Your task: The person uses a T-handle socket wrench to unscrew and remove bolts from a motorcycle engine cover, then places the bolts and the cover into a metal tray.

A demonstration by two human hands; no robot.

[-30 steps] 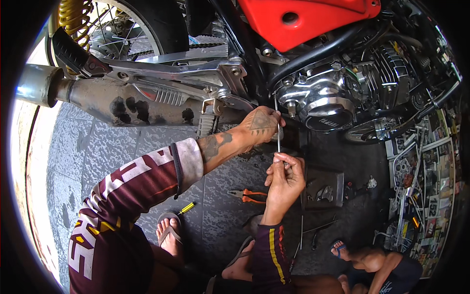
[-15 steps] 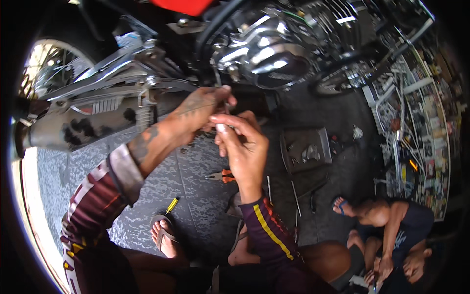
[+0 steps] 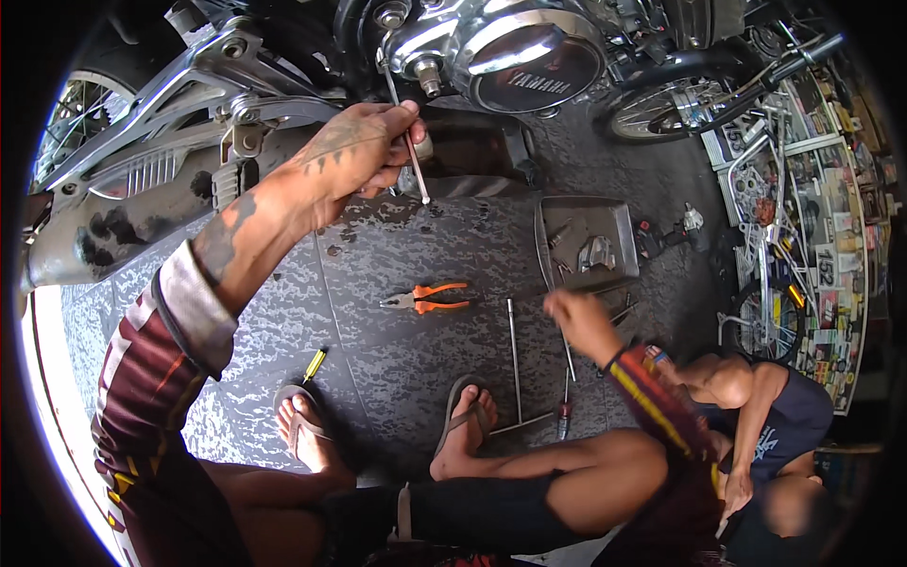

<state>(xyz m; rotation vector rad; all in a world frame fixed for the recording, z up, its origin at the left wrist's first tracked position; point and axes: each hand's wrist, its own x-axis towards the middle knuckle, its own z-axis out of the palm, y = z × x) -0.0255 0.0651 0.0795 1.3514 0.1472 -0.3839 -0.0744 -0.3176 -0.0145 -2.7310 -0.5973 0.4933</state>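
Note:
My left hand (image 3: 354, 146) is closed round a slim silver wrench (image 3: 416, 172) below the motorcycle engine (image 3: 534, 61). The wrench slants, its upper end against or close to the chrome casing, beside a protruding shaft (image 3: 429, 77); contact is unclear. My right hand (image 3: 584, 326) is out to the right, just in front of a metal tray (image 3: 539, 236). Motion smears its fingers, so I cannot see whether they hold anything. Under it a thin metal rod (image 3: 570, 364) lies on the floor, and a T-handle wrench (image 3: 515, 359) lies to its left.
Orange-handled pliers (image 3: 416, 300) lie on the floor ahead of my feet. A yellow screwdriver (image 3: 315, 364) touches my left sandal; a red-handled one (image 3: 565, 416) lies right. The exhaust (image 3: 142, 222) runs along the left. Another person (image 3: 779, 425) sits at lower right, near shelves (image 3: 822, 255).
My right hand has left my left hand and swung right and nearer, toward the tray. The left hand still grips the wrench, now plainly visible. My view has shifted slightly.

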